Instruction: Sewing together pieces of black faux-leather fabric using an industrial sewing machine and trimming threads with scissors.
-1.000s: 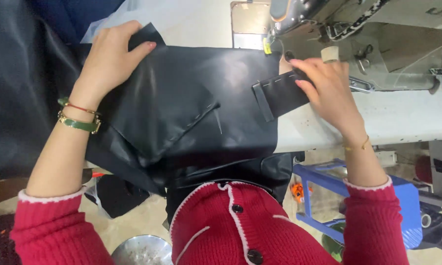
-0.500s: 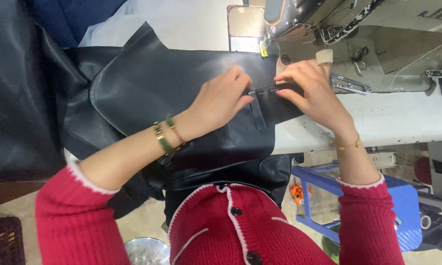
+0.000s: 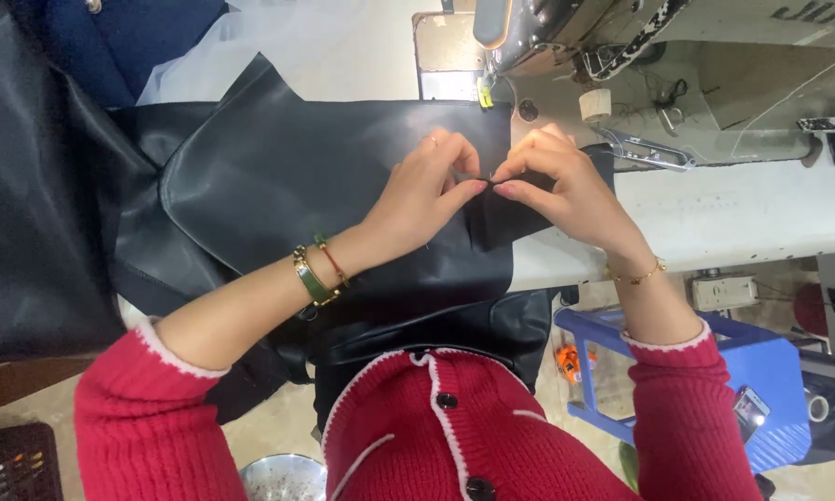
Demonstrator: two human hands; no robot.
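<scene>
Black leather panel (image 3: 325, 176) lay flat on the white worktop (image 3: 714, 209) just near of the sewing machine (image 3: 622, 37), its small flap pinched between left hand (image 3: 427, 190) and right hand (image 3: 566, 186) fingers, apparently aligned but not yet under the needle.

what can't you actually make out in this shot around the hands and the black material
- Head view: what the left hand and right hand pinch between their fingertips is too small to tell.
- The small black piece is mostly covered by the right hand.
- The sewing machine is cut off by the top edge; its needle is not visible.
- The black leather-like sheet runs off the left edge.
</scene>
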